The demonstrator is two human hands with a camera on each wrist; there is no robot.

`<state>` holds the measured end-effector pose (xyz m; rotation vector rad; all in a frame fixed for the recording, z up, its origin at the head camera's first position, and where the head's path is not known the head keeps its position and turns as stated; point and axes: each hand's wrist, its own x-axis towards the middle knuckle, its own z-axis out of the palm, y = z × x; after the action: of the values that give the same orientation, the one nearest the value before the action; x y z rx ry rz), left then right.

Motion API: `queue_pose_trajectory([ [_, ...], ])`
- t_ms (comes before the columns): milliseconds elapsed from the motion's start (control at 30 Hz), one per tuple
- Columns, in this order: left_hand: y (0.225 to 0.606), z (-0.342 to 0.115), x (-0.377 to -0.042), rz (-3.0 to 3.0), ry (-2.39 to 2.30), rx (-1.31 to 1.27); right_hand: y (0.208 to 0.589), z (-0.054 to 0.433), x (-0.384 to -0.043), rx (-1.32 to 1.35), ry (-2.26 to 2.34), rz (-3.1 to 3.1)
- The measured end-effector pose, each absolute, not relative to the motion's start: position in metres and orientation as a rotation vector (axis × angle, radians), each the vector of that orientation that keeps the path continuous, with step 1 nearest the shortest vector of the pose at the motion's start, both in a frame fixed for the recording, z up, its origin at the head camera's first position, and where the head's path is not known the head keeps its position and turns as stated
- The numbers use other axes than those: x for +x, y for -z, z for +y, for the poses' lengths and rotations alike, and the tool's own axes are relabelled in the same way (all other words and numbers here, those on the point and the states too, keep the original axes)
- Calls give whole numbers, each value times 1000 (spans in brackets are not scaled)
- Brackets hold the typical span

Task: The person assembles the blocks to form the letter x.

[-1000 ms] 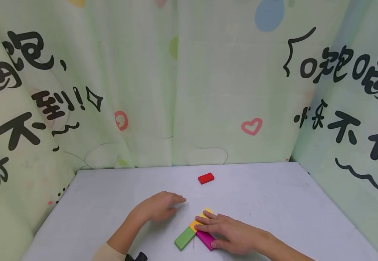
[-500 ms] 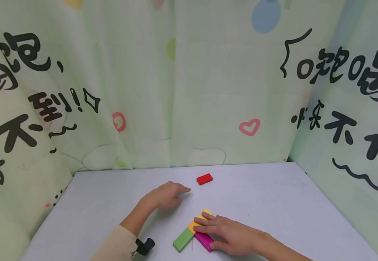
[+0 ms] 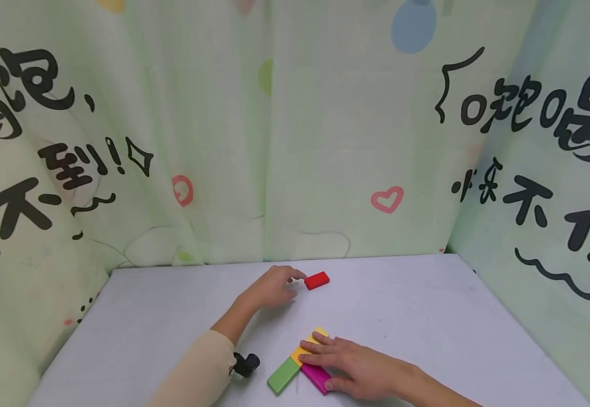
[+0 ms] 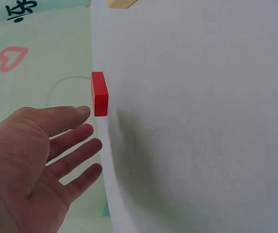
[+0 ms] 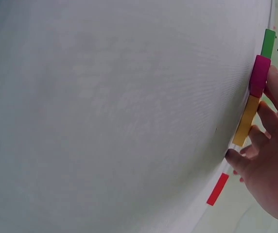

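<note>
A red block [image 3: 317, 280] lies by itself toward the back of the table. My left hand [image 3: 273, 287] hovers just left of it, its index fingertip close to the block's near end; nothing is in the hand. In the left wrist view the fingers are spread beside the red block [image 4: 100, 97]. My right hand [image 3: 352, 366] rests on a yellow block [image 3: 299, 354] and a magenta block [image 3: 315, 377], fingers fairly straight over the yellow one, thumb at the magenta one's end. A green block [image 3: 283, 376] continues the yellow's line toward me. The right hand partly hides the yellow block.
The blocks lie on a white table [image 3: 452, 322]. A pale green curtain [image 3: 325, 141] with black lettering stands behind it and along both sides. A black strap-mounted device [image 3: 246, 364] sits on my left wrist.
My left hand has moved forward and to the right, up to the red block. My right hand and the blocks under it stay in place; the head view has shifted slightly.
</note>
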<state>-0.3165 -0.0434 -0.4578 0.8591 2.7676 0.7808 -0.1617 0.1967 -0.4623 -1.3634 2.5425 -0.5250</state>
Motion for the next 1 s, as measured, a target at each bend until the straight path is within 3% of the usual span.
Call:
queue_pose_trajectory([
  [667,458,-10,-335,2685,-970,681,464,196,-162,-1428,509,2568],
  [1000,459,-1,-341,2709,-857,747,463,196,-162,-1418,521,2563],
])
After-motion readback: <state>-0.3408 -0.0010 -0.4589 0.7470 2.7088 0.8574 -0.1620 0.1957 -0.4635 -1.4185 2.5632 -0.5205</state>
